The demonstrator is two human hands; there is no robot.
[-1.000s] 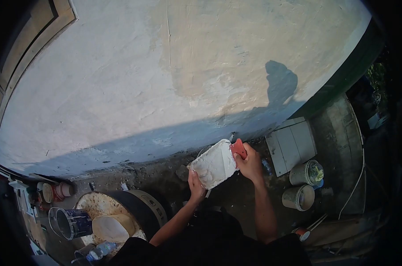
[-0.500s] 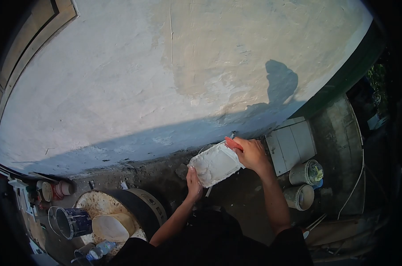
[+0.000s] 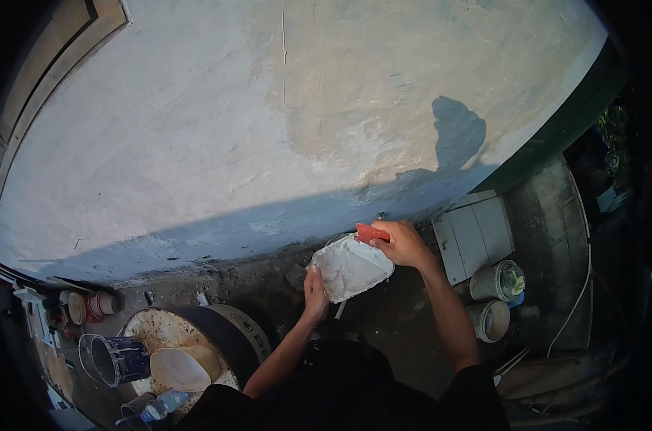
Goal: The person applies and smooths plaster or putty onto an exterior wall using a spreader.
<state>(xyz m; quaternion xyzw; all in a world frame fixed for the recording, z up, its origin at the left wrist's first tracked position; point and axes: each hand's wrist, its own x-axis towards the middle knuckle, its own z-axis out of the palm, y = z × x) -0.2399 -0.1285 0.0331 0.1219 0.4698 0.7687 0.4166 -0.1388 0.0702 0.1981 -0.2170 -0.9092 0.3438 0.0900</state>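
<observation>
A shallow tray (image 3: 389,276) holding white paste is in front of me, below the wall. My left hand (image 3: 315,293) is closed on its left edge, thumb over the rim. Over the tray's upper right part, my right hand (image 3: 401,245) grips the red handle of a scraper (image 3: 372,233). The scraper's blade is hard to make out against the white paste. Behind the tray rises the wall (image 3: 196,129), pale with a beige patch and a dark shadow on it.
A rusty-topped drum (image 3: 232,334) at lower left bears a dark bucket (image 3: 128,359), a cream container (image 3: 186,368) and a plastic bottle (image 3: 164,406). Two buckets (image 3: 487,282) (image 3: 492,321) stand at right near a white panel (image 3: 473,233).
My right hand and the red-handled scraper have moved slightly left over the tray. The blade edge that showed along the tray's right side is no longer visible there.
</observation>
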